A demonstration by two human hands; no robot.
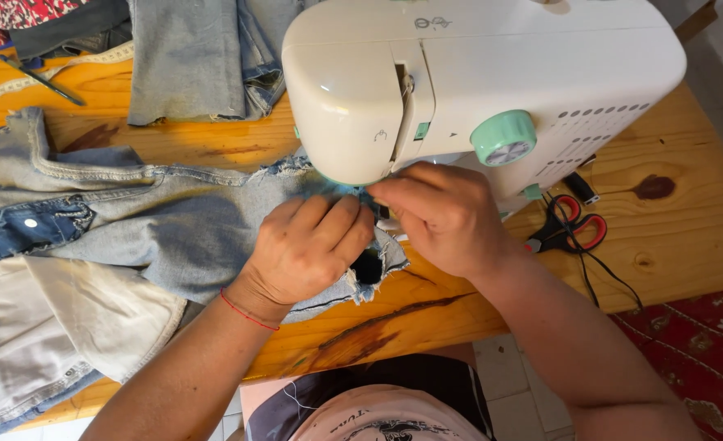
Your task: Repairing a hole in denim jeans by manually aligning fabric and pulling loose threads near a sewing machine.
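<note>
Head view, hands [378, 229] pressing denim [190, 229] (fingers curled), sewing machine [476, 82]

Faded blue denim [190, 229]; cream sewing machine [476, 73], mint dial [503, 137].

Needle and presser foot: hidden behind the head of the sewing machine [476, 82] and the two hands. Fingertips of the right hand [447, 216] tucked out of sight under the machine head; impossible to tell what sits in their grip. Part of the frayed denim piece [190, 237] covered by the left hand [308, 245]. Machine's top and folded jeans [194, 57] cut off by the upper edge. Pale garment [43, 327] cut off at left. Scissors' [569, 229] blades hidden under the machine base.
</note>
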